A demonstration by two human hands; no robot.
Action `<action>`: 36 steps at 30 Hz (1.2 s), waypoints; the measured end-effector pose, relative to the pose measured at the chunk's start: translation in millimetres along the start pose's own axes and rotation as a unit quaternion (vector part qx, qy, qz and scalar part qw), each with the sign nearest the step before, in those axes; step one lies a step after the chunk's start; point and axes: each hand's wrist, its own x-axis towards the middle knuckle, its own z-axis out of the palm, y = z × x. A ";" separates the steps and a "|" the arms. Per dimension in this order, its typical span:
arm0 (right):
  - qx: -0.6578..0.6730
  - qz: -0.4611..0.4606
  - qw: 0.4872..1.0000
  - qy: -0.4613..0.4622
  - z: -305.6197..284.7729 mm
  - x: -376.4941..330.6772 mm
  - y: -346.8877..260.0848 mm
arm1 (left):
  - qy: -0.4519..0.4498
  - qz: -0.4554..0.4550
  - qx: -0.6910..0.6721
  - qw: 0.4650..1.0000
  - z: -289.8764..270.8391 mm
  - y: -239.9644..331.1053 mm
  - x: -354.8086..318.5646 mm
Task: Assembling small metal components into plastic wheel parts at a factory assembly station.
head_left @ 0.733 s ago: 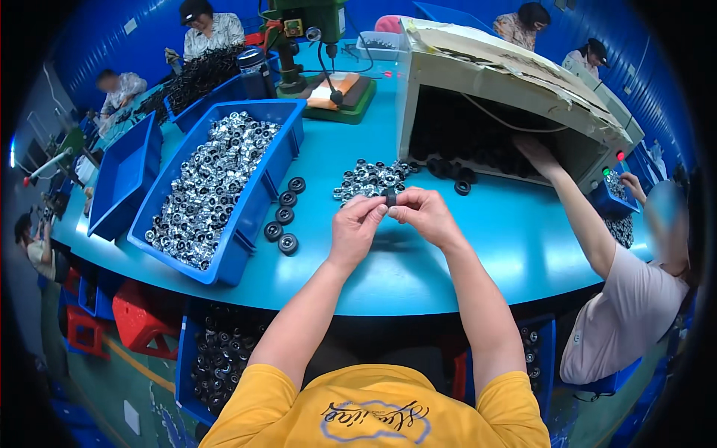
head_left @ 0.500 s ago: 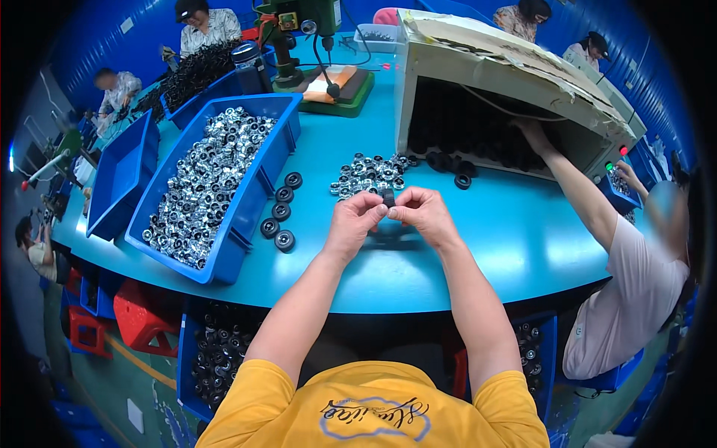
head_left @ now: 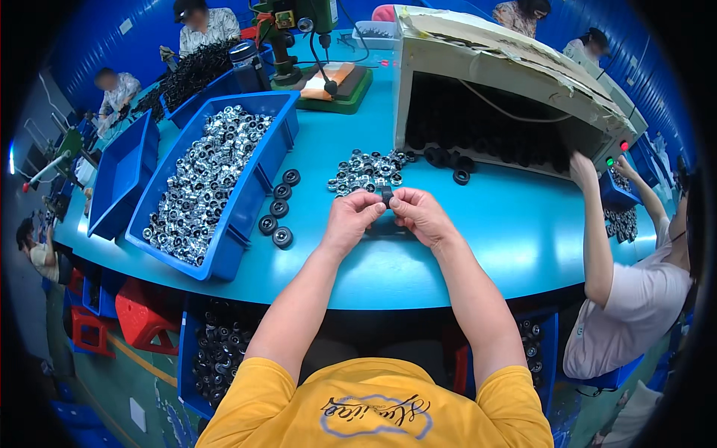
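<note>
Between the fingertips of both hands I hold a small black wheel (head_left: 387, 196) above the blue-green table. My left hand (head_left: 352, 219) pinches it from one side, and my right hand (head_left: 420, 215) grips the other. Just beyond my fingers lies a loose pile of silvery wheel hubs (head_left: 367, 172). To the left, several finished-looking black-tyred wheels (head_left: 280, 208) stand in a row beside a blue bin (head_left: 258, 187) heaped with silvery hubs (head_left: 209, 183).
A pale, worn box (head_left: 515, 75) holding black tyres (head_left: 463, 123) opens toward the table; a few tyres (head_left: 461, 177) lie before it. A co-worker's arm (head_left: 595, 231) is at right. Behind stand a green drill press (head_left: 321, 37) and an empty-looking blue bin (head_left: 125, 175).
The co-worker at right has drawn an arm out of the box toward its right edge. My hands keep hold of the wheel, nearly unmoved.
</note>
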 end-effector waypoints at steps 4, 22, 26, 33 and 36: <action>-0.133 -0.070 0.988 0.016 0.7 0.7 -1.9 | 0.012 -0.044 -0.095 0.994 1.8 2.0 -0.4; -0.062 -0.041 0.997 -0.002 6.3 -1.5 -1.8 | 0.026 0.026 -0.069 0.997 4.7 11.2 -3.8; -0.065 -0.043 0.997 -0.020 10.2 -8.4 -10.4 | 0.008 -0.008 -0.144 0.989 13.2 27.9 -5.7; -0.383 -0.350 0.847 0.120 26.8 -14.5 -17.7 | 0.018 -0.030 -0.147 0.989 -3.2 7.0 -0.4; -0.481 -0.388 0.778 0.112 31.6 -16.4 -14.3 | 0.014 -0.030 -0.124 0.992 -2.2 4.4 1.2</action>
